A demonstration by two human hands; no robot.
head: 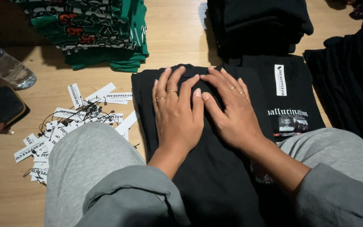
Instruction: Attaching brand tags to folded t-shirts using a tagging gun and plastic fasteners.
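**Between your knees: both palms flattening a black garment**

On the wooden floor [177,38] in front of you, seen from the head camera, you are pressing a folded black shirt [215,168] flat. Your left hand [177,111] and right hand [232,111] are lying open, fingers spread, thumbs nearly touching at the middle, gripping nothing; the spread looks meant to smooth the cloth and hold the fold in place.

The shirt is sitting between your grey-trousered knees [89,168], partly overlapping another black shirt with a white label strip and a printed picture [288,109], which is lying just to its right. Beyond them a pile of black garments [261,21] and a stack of green printed shirts [97,29] are waiting, sorted by colour. At your left, white paper tags on black strings [76,122] are lying scattered within reach, near a clear plastic bottle [5,65] and a dark pouch [1,107].
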